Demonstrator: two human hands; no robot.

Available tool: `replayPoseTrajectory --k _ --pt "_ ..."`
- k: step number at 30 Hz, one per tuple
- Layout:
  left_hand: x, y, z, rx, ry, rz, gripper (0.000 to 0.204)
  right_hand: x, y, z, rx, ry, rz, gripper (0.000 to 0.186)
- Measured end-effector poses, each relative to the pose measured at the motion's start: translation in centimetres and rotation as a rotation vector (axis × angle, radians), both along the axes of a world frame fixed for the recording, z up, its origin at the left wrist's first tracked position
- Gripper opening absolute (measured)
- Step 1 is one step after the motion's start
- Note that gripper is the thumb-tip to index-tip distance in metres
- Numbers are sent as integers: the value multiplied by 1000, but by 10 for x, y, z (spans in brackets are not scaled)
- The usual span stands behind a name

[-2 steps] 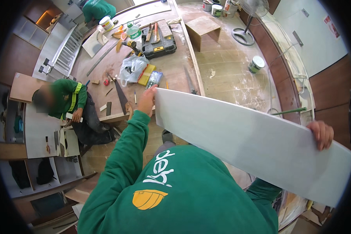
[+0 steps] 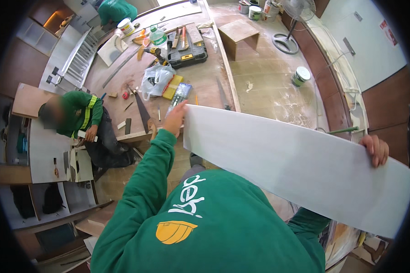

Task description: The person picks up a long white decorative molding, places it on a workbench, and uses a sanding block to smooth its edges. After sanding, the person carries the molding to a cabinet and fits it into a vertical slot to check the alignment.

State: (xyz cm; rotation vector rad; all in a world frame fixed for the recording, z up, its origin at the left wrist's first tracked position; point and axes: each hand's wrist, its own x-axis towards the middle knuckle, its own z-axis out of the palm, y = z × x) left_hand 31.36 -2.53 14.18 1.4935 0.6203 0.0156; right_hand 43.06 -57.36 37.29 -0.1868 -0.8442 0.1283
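A cluttered worktable [image 2: 205, 86] is spreading ahead, a co-worker [image 2: 81, 111] sitting at its left. A white board [image 2: 278, 159] is slanting across the wearer's front, blocking the floor behind it. A black tool case [image 2: 197, 51], plastic bag [image 2: 155, 82] and handsaw [image 2: 142, 108] are crowding the tabletop. The left hand [image 2: 174, 120] is gripping the board's left end; the right hand [image 2: 376, 150] is curling bent fingers over its upper edge, thumb hidden.

A pedestal fan [image 2: 299, 10] stands near a lidded can [image 2: 301, 76].
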Motion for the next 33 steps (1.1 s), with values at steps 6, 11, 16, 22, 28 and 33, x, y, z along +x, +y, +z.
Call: replayPoseTrajectory --k 6,11,16,22,28,33 --pt "-23 -41 17 190 234 -488 56 90 -61 -60 10 95 90 21" --pt "-48 -41 -17 90 208 -701 52 129 -61 -32 -278 339 -94 24" --pt "-60 -45 -22 -174 473 -1061 46 104 26 59 -463 555 -382 18" --pt "-93 -24 -82 -646 667 -1071 38 91 138 101 -658 613 -599 43" --pt "-121 -21 -67 -696 698 -1017 39 76 187 101 -648 294 -532 48" --pt "-105 -32 -65 -706 702 -1038 39 96 182 109 -491 164 -342 39"
